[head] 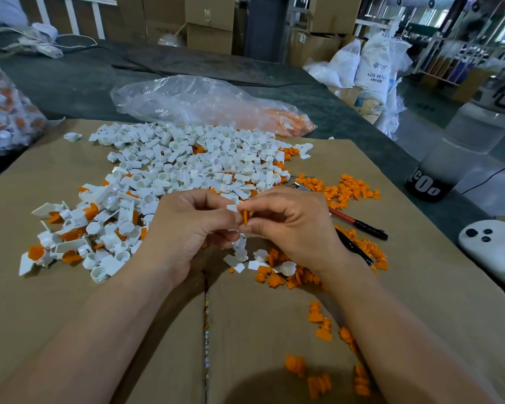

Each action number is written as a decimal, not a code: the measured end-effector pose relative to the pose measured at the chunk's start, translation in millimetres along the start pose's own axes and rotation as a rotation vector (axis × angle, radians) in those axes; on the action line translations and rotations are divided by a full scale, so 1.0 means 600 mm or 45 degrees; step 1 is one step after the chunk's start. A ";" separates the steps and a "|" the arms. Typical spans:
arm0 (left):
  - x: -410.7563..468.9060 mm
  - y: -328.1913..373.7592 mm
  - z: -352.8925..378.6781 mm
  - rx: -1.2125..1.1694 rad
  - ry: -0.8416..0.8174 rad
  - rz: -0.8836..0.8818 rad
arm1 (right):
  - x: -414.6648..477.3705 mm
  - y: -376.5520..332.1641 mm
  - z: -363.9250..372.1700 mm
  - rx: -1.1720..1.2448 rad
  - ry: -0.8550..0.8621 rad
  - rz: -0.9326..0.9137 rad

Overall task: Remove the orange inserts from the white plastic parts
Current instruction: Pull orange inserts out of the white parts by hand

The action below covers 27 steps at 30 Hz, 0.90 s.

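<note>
From the head camera, the only writing I can read well is on a white sack (375, 71) far at the right, behind the table: "ABS RESIN", with a small blue logo above it. The smaller line below it is too blurred. A clear bottle (429, 185) at the right edge of the table has large white letters on its dark base, something like "00", but they are cut off and I cannot read them.

Both hands are raised over a cardboard sheet (99, 301). The left hand (187, 225) has curled fingers and pinches a white plastic part (232, 207) at the fingertips. The right hand (292, 225) pinches an orange insert (245, 218) between thumb and fingers, touching that part. The fingers hide whether the insert sits inside the part or is free.

Behind the hands lies a big pile of white parts (187, 161), some with orange inside. Loose orange inserts (350, 188) lie to the right and near the right forearm. A red and black pen (359, 224) lies beside them. A thin plastic bag (204, 103) behind the pile holds something orange, not clear. A second bag (3, 112) at the left is cut off by the frame.
</note>
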State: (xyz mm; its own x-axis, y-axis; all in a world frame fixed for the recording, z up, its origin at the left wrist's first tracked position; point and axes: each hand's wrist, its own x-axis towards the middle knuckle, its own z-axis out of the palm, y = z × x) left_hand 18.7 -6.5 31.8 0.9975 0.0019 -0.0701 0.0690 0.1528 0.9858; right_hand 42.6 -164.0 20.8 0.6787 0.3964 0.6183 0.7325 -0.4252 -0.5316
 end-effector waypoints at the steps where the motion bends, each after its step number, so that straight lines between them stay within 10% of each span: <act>1: 0.000 0.000 0.000 -0.003 0.001 -0.001 | 0.000 0.000 0.000 0.004 0.000 0.005; 27: 0.007 -0.002 0.000 -0.028 0.007 -0.021 | 0.003 -0.001 -0.002 -0.064 -0.015 -0.026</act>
State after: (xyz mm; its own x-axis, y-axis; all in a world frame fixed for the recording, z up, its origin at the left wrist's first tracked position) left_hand 22.8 -6.9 30.5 0.9962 0.0044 -0.0874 0.0853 0.1745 0.9810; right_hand 43.2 -164.2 23.1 0.6645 0.4148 0.6216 0.7429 -0.4574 -0.4888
